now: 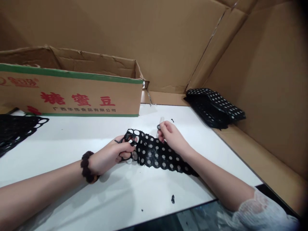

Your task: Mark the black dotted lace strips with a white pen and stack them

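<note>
A black strip with rows of round pale dots lies slanted over the white table, its left end lifted a little. My left hand, with a dark fluffy band at the wrist, is closed on that left end, where the strip has larger open rings. Above the strip's upper edge, my right hand is pinched on a small dark ring-shaped piece. A pale translucent piece shows at its fingertips. The right forearm passes over the strip's right end.
A cardboard box with red lettering stands at the back left. Black netted pieces lie at the left edge. Dotted black strips are stacked at the back right by cardboard walls. Small black scraps lie near the front edge.
</note>
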Demonstrator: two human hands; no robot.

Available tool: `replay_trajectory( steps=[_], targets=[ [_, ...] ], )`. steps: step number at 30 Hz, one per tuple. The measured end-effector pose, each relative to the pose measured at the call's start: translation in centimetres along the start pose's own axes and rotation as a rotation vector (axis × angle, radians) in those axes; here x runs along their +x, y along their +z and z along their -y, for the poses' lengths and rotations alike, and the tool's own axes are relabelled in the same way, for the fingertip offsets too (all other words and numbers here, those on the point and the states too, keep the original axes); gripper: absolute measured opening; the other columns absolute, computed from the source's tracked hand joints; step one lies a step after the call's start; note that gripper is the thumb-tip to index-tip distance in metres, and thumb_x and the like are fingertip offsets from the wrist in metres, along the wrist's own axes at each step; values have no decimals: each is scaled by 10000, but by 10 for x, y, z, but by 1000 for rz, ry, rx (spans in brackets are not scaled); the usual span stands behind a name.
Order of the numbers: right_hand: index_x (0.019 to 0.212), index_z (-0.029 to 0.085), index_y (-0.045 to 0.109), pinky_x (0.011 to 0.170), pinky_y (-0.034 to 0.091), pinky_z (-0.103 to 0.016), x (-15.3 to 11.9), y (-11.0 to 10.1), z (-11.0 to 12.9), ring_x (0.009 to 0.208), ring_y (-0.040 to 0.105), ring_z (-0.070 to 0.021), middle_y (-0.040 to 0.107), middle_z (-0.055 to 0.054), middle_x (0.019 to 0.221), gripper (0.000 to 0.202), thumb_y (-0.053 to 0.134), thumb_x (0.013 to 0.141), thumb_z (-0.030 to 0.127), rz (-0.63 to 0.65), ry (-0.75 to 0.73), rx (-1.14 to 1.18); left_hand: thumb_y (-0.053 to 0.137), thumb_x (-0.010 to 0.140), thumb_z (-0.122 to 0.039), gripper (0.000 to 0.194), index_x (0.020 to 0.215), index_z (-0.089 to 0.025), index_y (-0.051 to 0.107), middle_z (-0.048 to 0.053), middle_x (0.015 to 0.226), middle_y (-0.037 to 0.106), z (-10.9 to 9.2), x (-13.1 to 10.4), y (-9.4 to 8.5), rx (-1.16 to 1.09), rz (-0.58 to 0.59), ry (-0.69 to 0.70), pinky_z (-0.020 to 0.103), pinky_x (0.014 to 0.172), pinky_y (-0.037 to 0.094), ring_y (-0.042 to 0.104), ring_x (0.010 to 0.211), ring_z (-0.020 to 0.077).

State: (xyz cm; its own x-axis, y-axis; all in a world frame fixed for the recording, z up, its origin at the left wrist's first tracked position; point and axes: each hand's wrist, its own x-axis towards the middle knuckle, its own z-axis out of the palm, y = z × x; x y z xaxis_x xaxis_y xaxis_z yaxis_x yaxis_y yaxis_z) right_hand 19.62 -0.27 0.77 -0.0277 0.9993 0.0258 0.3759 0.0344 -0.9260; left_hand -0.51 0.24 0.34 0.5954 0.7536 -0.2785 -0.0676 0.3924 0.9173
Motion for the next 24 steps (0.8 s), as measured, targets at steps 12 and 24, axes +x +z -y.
replay_trajectory(
  steps=[12, 24],
  targets=[
    [792, 174, 479, 503, 340, -187, -23, -6, 29, 544, 424, -68, 473, 31, 623, 97, 487, 783, 270, 397, -263, -371, 469, 698, -163, 133, 665, -185, 342, -61, 553, 281, 2, 0, 3, 268, -141, 131, 187, 431, 198, 234, 485, 65],
    [798, 174, 515, 523, 352, -169, -62, -1, 52, 586, 450, -76, 500, 26, 691, 295, 693, 609, 313, 980, -323, -414, 478, 668, -181, 110, 776, -171, 459, -19, 711, 449, 3, 9, -10, 595, -309, 302, 220, 579, 342, 413, 628, 112]
  ],
)
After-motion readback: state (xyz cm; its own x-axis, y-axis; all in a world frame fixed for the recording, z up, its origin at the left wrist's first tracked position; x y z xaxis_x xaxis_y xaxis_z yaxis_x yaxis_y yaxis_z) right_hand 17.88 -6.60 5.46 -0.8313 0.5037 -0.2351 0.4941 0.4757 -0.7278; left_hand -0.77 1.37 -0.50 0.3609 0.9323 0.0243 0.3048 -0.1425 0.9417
